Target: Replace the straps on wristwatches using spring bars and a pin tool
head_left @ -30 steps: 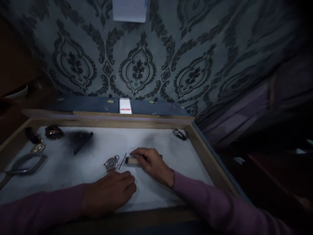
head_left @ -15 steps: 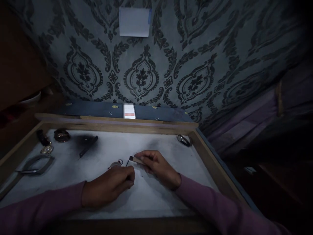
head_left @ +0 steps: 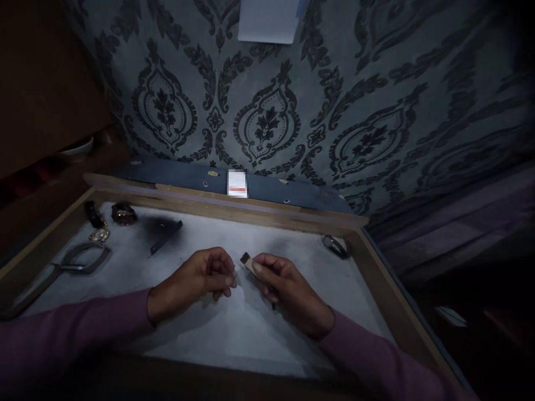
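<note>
In the middle of the white-lined wooden tray (head_left: 234,351), my right hand (head_left: 288,289) grips a short flat beige piece with a dark end, which looks like a small brush (head_left: 249,263). Its dark end points up and left towards my other hand. My left hand (head_left: 200,281) is just left of it, with fingers curled and thumb close to the fingertips. Whatever those fingers hold, if anything, is hidden or too small to name. No watch shows near the hands.
At the tray's left lie a dark-strapped watch (head_left: 99,234), a brown bracelet-like watch (head_left: 123,213), a grey strap loop (head_left: 86,258) and a thin dark bar (head_left: 166,236). Another watch (head_left: 335,247) is by the right wall. A small white box (head_left: 237,184) stands behind the back rim.
My left hand has risen and turned, its fingers now showing. The round watch beside it is out of sight. My right hand has tilted the brush-like piece more upright. The view has shifted.
</note>
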Available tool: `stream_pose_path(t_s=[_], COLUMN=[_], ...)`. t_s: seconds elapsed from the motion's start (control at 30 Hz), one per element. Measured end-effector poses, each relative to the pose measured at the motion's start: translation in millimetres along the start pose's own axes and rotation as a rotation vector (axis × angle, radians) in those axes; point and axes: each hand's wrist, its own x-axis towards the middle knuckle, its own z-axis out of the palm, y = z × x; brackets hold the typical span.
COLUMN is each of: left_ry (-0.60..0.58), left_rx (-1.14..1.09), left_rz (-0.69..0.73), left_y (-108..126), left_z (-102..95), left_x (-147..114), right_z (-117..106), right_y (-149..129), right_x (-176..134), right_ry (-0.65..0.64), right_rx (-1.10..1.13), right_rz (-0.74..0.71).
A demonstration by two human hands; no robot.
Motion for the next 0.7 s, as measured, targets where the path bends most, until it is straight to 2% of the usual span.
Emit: stream_pose_path(t_s=[0.23,0.7], left_ry=[0.099,0.090], left_rx=[-0.033,-0.054], left_rz=[-0.009,-0.023], left_y=[-0.4,-1.1], left_z=[0.6,-1.6], left_x=[1.3,1.6], right_z=[6.7,8.5], right_y=[-1.9,-1.1], right_x=[-3.8,-4.3], right_ry=[-0.053,-0.057], right_rx=[-0.029,-0.061], right_rz=[0.018,0.039])
